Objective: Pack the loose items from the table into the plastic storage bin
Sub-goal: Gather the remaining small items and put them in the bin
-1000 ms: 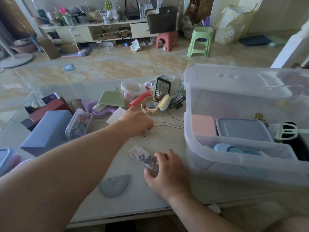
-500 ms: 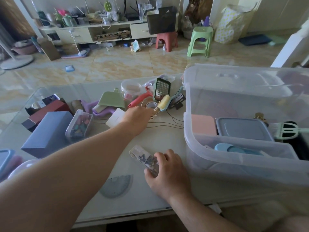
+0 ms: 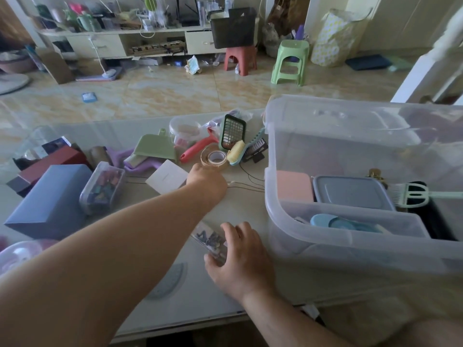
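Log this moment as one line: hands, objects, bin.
left hand: reaching at tape roll | right hand: on small clear box | bin: open, partly filled

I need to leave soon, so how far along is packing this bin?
Partly done: the storage bin already holds a grey lidded container. In hand: right hand on a clear case, left hand at the tape roll. Left: green dustpan, blue box.

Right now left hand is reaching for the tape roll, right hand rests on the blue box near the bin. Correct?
Not quite. In the head view the right hand rests on a small clear case, not the blue box, which sits far left. The left hand is indeed at the tape roll.
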{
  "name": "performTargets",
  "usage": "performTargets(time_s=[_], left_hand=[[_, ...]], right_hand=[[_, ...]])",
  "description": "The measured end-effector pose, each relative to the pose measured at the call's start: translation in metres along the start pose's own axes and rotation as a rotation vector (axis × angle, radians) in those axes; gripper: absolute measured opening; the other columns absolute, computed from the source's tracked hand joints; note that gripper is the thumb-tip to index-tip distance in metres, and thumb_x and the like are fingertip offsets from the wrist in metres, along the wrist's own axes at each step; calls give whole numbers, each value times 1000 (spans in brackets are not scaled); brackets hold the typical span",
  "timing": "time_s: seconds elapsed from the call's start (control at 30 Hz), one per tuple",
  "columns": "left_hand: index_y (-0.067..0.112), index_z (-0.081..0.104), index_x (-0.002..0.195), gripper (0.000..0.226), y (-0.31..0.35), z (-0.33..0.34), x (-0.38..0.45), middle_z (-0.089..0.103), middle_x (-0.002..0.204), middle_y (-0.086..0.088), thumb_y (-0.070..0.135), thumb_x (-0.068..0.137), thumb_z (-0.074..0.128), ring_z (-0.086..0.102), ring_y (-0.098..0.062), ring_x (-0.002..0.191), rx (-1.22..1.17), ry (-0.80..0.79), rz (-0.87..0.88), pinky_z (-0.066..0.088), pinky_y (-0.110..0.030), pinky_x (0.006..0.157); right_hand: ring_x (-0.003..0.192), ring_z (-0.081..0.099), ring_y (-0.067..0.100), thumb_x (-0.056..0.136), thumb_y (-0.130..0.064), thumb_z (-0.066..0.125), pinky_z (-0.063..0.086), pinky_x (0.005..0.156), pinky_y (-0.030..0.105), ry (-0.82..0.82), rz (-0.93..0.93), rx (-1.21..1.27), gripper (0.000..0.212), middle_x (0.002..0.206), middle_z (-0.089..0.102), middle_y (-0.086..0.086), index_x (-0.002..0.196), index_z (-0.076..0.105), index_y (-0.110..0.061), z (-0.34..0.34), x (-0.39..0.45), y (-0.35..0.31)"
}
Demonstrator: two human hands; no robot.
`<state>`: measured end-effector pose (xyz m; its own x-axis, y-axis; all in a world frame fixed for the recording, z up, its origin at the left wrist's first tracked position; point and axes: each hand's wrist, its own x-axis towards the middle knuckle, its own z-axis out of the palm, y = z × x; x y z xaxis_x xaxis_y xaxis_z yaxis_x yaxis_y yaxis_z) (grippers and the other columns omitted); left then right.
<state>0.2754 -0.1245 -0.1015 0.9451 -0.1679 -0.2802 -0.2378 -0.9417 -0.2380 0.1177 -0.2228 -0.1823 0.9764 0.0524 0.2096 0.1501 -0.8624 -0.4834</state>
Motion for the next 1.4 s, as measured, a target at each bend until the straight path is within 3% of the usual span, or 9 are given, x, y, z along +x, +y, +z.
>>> performTargets(time_s=[0.07,0.2,0.4,0.53,0.7,0.83,1.03,1.13,1.4], left_hand=[[16,71,117,25,-3,-5,-12,64,126,-5,11,96,60,57,-29,122,71,-23,43,41,-38,98],[10,67,122,26,-39,-30,-58,64,121,-11,8,99,55,64,-33,110,-21,92,57,51,-38,82],[16,63,109,13,-100,-86,-135,65,89,-2,11,101,54,64,-25,83,-289,203,-34,52,-38,78],[28,64,103,20,-93,-156,-167,69,80,1,11,105,53,61,-18,64,-369,345,-25,44,-29,55],[33,70,100,22,-29,-226,-157,72,84,13,20,106,54,66,-10,79,-397,484,103,46,-23,66],[20,67,103,19,43,-231,-114,73,88,1,8,103,52,67,-18,78,-243,515,204,52,-26,63],[12,52,117,23,136,-184,-48,49,80,-2,2,97,47,52,-18,70,66,220,273,37,-33,58],[7,60,123,27,159,-156,-17,66,103,-6,4,97,54,64,-22,90,153,47,294,47,-32,71],[6,70,114,20,169,-142,3,67,104,-5,7,94,69,68,-25,109,430,-164,227,56,-36,95]], right_hand=[[93,56,27,73,-61,62,54,69,41,1,-14,-8,52,102,52,-1,112,65,-27,1,0,1],[92,58,28,76,-61,62,52,68,38,-29,-31,-11,43,100,52,0,98,68,-25,-2,1,3],[90,61,28,82,-63,59,53,69,36,-137,-150,166,44,100,49,0,97,67,-23,-42,-34,-16],[97,55,25,83,-63,68,54,80,37,-205,-515,287,52,105,46,0,116,67,-22,-136,-60,-63],[89,38,7,84,-52,80,33,72,15,46,-825,142,52,101,54,-2,121,71,-16,-292,-19,-29],[86,45,11,81,-58,73,35,71,29,-25,-478,-83,45,95,47,-7,112,74,-25,-369,45,67],[101,60,22,85,-62,71,54,88,38,-541,-131,-633,52,111,56,-3,123,71,-26,-344,117,175],[104,63,25,85,-59,73,52,86,34,-651,-109,-626,51,120,64,0,123,70,-26,-304,135,189],[99,62,17,76,-54,86,52,83,34,-804,-31,-363,52,111,64,-7,120,66,-35,-258,145,209]])
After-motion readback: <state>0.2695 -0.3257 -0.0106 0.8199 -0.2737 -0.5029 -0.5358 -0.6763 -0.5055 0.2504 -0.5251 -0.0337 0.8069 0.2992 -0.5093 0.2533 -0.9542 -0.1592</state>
